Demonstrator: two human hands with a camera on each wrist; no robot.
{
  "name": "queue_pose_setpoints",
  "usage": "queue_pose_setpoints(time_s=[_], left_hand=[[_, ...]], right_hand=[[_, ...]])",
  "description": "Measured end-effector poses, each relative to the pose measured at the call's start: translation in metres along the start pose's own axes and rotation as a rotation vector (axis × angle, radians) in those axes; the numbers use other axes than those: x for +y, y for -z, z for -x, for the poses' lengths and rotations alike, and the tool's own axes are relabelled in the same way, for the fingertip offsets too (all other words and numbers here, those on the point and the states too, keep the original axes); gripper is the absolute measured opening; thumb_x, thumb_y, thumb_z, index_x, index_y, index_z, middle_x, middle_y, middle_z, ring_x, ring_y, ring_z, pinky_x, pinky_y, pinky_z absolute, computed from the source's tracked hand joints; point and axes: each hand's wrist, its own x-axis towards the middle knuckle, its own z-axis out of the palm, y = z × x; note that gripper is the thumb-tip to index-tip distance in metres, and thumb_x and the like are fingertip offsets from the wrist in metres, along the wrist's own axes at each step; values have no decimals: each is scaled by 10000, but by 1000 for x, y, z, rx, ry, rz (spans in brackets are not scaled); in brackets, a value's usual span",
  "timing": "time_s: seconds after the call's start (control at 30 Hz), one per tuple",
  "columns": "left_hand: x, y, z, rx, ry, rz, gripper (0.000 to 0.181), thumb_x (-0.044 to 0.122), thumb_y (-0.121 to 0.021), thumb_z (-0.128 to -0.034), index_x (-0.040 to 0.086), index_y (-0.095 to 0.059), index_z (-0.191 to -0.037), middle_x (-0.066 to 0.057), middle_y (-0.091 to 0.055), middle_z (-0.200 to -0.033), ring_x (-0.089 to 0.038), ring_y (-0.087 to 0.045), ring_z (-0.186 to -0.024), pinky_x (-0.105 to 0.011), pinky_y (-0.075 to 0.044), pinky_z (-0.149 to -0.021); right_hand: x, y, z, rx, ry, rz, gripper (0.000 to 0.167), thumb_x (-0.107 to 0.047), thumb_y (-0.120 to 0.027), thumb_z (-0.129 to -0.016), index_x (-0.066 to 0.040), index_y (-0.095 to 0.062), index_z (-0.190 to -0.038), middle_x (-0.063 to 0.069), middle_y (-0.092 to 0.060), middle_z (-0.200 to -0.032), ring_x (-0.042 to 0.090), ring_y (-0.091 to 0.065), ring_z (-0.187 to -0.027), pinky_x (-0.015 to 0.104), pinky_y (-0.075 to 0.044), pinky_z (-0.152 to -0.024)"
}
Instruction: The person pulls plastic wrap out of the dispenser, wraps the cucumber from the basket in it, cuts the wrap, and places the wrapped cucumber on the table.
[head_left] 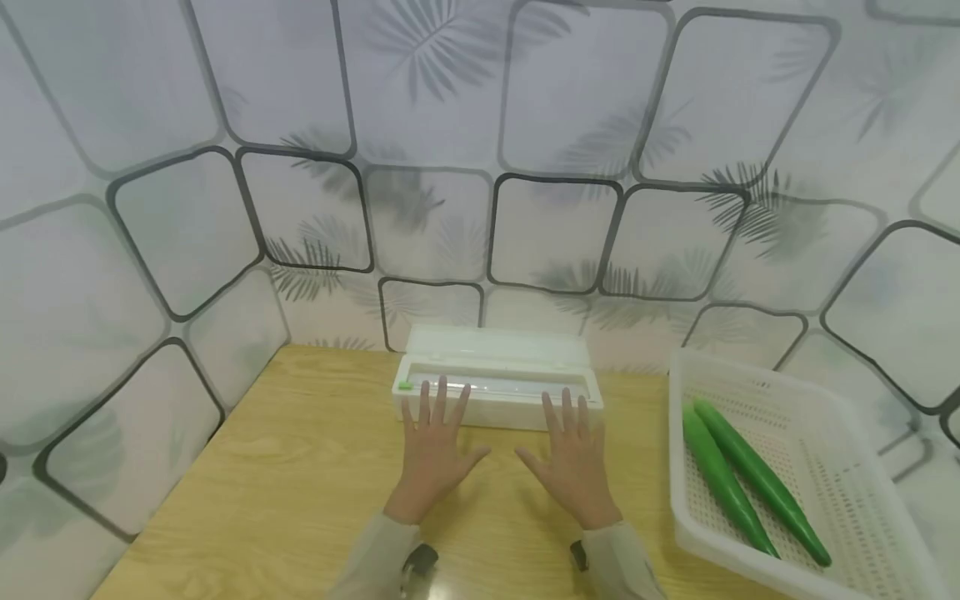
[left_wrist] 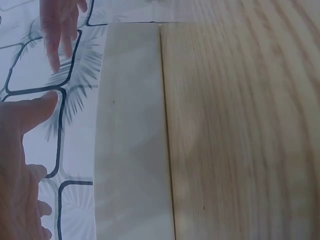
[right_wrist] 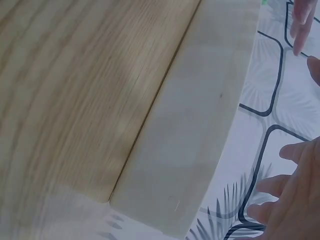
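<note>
A long white box (head_left: 498,412) with its lid (head_left: 498,346) raised stands at the back of the table. Inside it lies something clear and shiny, perhaps a roll of film; a small green piece (head_left: 406,386) sits at its left end. My left hand (head_left: 435,454) is spread palm down before the box's left part, its fingertips overlapping the front in the head view. Spread the same way, my right hand (head_left: 576,467) is before the right part. Neither hand holds anything. Whether the fingertips touch the box, I cannot tell. Both wrist views show the box's plain front close up.
To the right, a white plastic basket (head_left: 678,467) holds two long green cucumbers (head_left: 772,479). Patterned wall covering (head_left: 555,233) rises behind and beside the wooden table (head_left: 300,467).
</note>
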Motion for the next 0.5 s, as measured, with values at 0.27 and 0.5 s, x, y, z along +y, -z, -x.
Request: queue_pose_setpoints(time_s=[0.27, 0.5], left_hand=[[-6, -1, -7, 25, -15, -63, 898, 595, -648, -756, 166, -306, -1467, -220, -239, -1526, -465, -215, -1394, -692, -162, -1088], [-15, -3, -20, 47, -24, -86, 917, 602, -666, -736, 170, -315, -1464, -205, -243, -1530, -460, -242, -1386, -690, -174, -1087]], right_hand=[[0, -2, -10, 41, 18, -12, 880, -529, -631, -810, -89, -260, -1477, 252, -214, -1523, 493, -181, -1390, 735, -186, -1044], [8, -8, -23, 121, 74, 78, 931, -563, -646, -766, -78, -276, -1469, 241, -218, -1525, 466, -202, -1392, 719, -233, -1037]])
